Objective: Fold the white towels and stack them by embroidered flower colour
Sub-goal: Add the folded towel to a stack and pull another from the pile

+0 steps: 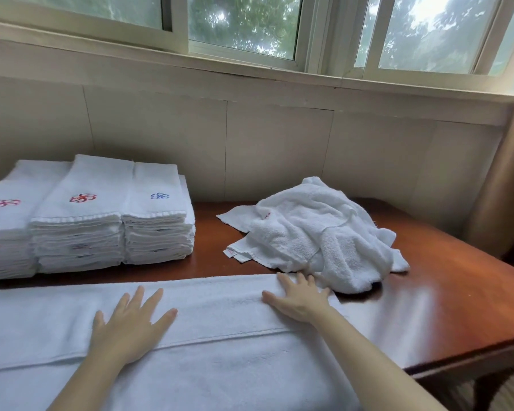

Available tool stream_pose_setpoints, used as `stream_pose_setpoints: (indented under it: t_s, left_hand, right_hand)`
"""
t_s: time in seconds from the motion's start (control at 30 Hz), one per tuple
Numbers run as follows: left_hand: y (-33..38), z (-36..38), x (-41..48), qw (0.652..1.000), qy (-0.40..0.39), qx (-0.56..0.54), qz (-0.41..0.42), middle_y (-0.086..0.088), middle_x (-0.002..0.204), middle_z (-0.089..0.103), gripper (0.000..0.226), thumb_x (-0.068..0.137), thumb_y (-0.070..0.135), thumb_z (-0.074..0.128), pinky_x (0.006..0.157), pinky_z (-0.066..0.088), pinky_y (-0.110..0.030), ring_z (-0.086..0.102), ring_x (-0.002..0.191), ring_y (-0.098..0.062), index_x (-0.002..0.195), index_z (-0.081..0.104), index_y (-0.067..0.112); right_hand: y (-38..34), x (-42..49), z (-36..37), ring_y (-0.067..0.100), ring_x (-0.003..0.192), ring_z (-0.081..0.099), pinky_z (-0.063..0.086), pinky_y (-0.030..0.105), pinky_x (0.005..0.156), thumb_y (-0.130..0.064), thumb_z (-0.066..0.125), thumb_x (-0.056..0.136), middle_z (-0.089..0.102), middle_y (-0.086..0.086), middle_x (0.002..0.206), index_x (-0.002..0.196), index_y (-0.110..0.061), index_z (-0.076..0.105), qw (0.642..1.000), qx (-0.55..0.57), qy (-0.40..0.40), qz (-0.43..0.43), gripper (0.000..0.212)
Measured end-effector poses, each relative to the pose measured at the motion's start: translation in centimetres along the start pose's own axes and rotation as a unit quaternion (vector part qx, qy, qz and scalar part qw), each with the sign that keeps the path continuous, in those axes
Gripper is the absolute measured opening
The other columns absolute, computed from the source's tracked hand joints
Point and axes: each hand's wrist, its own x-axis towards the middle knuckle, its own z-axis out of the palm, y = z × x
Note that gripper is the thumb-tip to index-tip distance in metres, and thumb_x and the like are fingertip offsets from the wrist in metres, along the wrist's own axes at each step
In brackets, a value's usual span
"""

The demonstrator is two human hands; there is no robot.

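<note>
Towel [190, 336] lies flat along the near edge of the bench [442, 307], one fold made. Left hand [131, 330] and right hand [300, 301] press on it, fingers straight and spread, holding nothing. Three folded stacks [80, 229] far left; unfolded heap [318, 235] beyond the right hand.

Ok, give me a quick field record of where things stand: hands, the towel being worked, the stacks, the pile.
left hand: flat, fingers spread, pressing on the spread towel
right hand: flat on that towel's far right corner, next to the unfolded pile
spread towel: lies along the near edge of the wooden table, one long fold laid over
folded stacks: three side by side at far left; top flowers pinkish-red, red, blue
unfolded pile: crumpled white towels, right of the stacks
</note>
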Motion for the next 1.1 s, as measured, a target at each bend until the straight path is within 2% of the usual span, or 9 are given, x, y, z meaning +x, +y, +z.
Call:
stream_pose_setpoints:
  t_s: [0.1,0.3,0.5,0.67,0.73,0.8,0.93,1.0,1.1]
  left_hand:
    - [-3.7,-0.7,0.0,0.998,0.018,0.003,-0.058,0.01,0.16,-0.011,0.067,0.088,0.073,0.014,0.116,0.001,-0.05,-0.004,0.148,-0.015,0.149,0.001,0.047]
    - [-16.3,-2.8,-2.7,0.977,0.093,0.019,-0.193,0.006,0.161,-0.003,0.064,0.092,0.067,0.011,0.117,0.005,-0.048,0.002,0.148,-0.017,0.151,0.006,0.042]
    - [-25.0,-4.8,-5.5,0.949,0.1,0.001,-0.298,0.004,0.161,-0.002,0.061,0.096,0.061,0.012,0.116,0.005,-0.051,0.002,0.148,-0.018,0.151,0.006,0.038]
    - [-25.9,-5.2,-5.9,0.939,0.131,-0.026,-0.318,0.001,0.161,0.006,0.058,0.099,0.053,0.015,0.117,0.007,-0.049,0.006,0.148,-0.019,0.152,0.014,0.031]
    - [-25.1,-5.3,-6.2,0.935,0.208,0.006,-0.288,-0.005,0.158,0.021,0.051,0.101,0.045,0.023,0.116,0.015,-0.046,0.017,0.145,-0.022,0.146,0.035,0.023]
    - [-24.2,-5.0,-7.1,0.936,0.296,0.013,-0.189,-0.004,0.147,0.042,0.04,0.101,0.036,0.036,0.111,0.026,-0.038,0.035,0.136,-0.021,0.132,0.054,0.018]
    - [-22.8,-3.7,-11.9,0.96,0.27,0.02,0.069,0.008,0.126,0.059,0.066,0.091,0.067,0.026,0.093,0.046,-0.028,0.056,0.116,-0.012,0.121,0.064,0.022]
    - [-23.4,-2.2,-14.2,0.944,0.24,0.135,0.182,0.004,0.125,0.06,0.066,0.088,0.073,0.027,0.089,0.05,-0.028,0.059,0.113,-0.013,0.128,0.056,0.029]
    - [-24.6,-1.1,-16.4,0.92,0.202,0.224,0.252,-0.002,0.133,0.055,0.073,0.068,0.059,0.061,0.094,0.048,-0.034,0.055,0.12,-0.017,0.133,0.047,0.03]
  right_hand:
    - [-0.5,0.6,0.2,0.025,0.146,0.007,0.004,0.061,0.109,-0.074,0.021,0.086,0.012,0.003,0.159,0.147,-0.043,0.02,0.999,0.01,0.038,0.022,0.068]
    - [-4.0,0.7,1.5,0.028,0.125,0.041,0.033,0.044,0.105,-0.037,0.025,0.097,0.045,0.007,0.137,0.129,-0.024,0.046,0.986,-0.043,0.145,0.068,0.04]
    - [-13.4,0.2,4.2,0.028,0.148,0.002,0.009,0.053,0.114,-0.052,0.017,0.099,0.003,-0.001,0.161,0.148,-0.036,0.017,0.979,-0.05,0.027,-0.196,0.052]
    - [-15.9,1.1,4.3,0.022,0.148,-0.001,0.003,0.056,0.115,-0.061,0.013,0.095,-0.001,-0.007,0.161,0.149,-0.046,0.004,0.973,-0.051,0.014,-0.226,0.057]
    - [-15.9,1.4,4.3,0.021,0.148,-0.001,0.003,0.056,0.115,-0.062,0.012,0.095,0.0,-0.007,0.161,0.149,-0.046,0.003,0.973,-0.053,0.005,-0.224,0.057]
    - [-15.9,1.3,4.3,0.021,0.148,-0.001,0.002,0.056,0.114,-0.063,0.012,0.094,0.001,-0.007,0.161,0.149,-0.046,0.004,0.972,-0.055,-0.002,-0.227,0.058]
    - [-16.7,-0.7,3.6,0.023,0.147,0.01,0.011,0.05,0.115,-0.047,0.019,0.101,0.016,-0.001,0.158,0.143,-0.033,0.03,0.964,-0.078,0.069,-0.246,0.046]
    - [-18.0,-3.8,3.3,0.02,0.139,0.03,0.023,0.038,0.112,-0.035,0.028,0.101,0.038,-0.001,0.147,0.127,-0.029,0.048,0.919,-0.079,0.139,-0.36,0.033]
    - [-20.1,-10.5,4.4,0.018,0.113,0.058,0.045,0.028,0.096,-0.045,0.033,0.097,0.061,-0.004,0.119,0.115,-0.028,0.058,0.815,-0.085,0.096,-0.566,0.035]
